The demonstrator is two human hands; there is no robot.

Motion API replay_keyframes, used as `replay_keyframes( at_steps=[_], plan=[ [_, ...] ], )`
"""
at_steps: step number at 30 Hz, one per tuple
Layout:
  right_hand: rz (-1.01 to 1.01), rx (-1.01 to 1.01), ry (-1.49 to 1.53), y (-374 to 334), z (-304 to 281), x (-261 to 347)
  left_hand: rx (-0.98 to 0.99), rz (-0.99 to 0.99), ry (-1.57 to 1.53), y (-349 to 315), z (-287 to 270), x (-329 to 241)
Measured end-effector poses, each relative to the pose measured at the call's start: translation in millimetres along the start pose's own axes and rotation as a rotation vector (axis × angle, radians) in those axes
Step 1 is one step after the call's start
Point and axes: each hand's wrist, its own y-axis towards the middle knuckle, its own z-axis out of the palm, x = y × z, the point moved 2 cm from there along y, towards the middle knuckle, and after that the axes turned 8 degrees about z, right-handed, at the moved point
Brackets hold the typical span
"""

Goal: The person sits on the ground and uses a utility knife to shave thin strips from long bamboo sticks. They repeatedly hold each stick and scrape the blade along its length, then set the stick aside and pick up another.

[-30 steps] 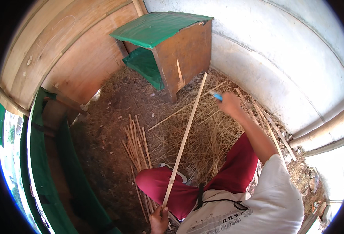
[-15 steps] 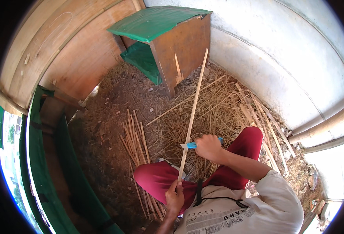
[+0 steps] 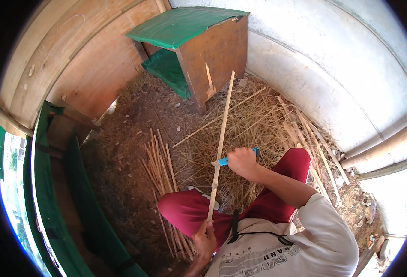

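Note:
A long, pale bamboo strip [image 3: 225, 121] slants up and away from my lap toward the wooden box. Its near end is gripped by my left hand [image 3: 205, 239], low in front of my body. My right hand [image 3: 242, 161] is closed around a blue utility knife [image 3: 224, 161]. The knife's blade lies against the strip about midway along it. Thin shavings and fibres [image 3: 240, 124] are heaped on the ground below the strip and between my bent legs.
A bundle of narrow sticks [image 3: 159, 161] lies by my left knee. Longer split pieces [image 3: 321, 143] rest on the right along the pale wall [image 3: 323, 69]. Ahead stands a wooden box [image 3: 217, 60] with a green cover. A green-lined bench [image 3: 81, 198] borders the left.
My right hand and the knife have moved a little farther up the strip, away from me. The strip's far end has shifted left and lower.

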Motion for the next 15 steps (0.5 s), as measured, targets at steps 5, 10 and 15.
replay_keyframes(
  at_steps=[5,10,15],
  plan=[
    [0.041,0.004,-0.036,17.2,10.7,-13.4,0.035,0.009,0.026,-8.5,-10.2,-0.7],
    [0.128,0.040,-0.079,41.4,7.6,-29.0,0.040,-0.021,-0.004,-23.2,-19.3,-8.7],
    [0.345,0.212,-0.100,89.1,-16.3,-83.1,0.104,0.390,0.383,-80.5,-28.5,88.5]
  ],
)
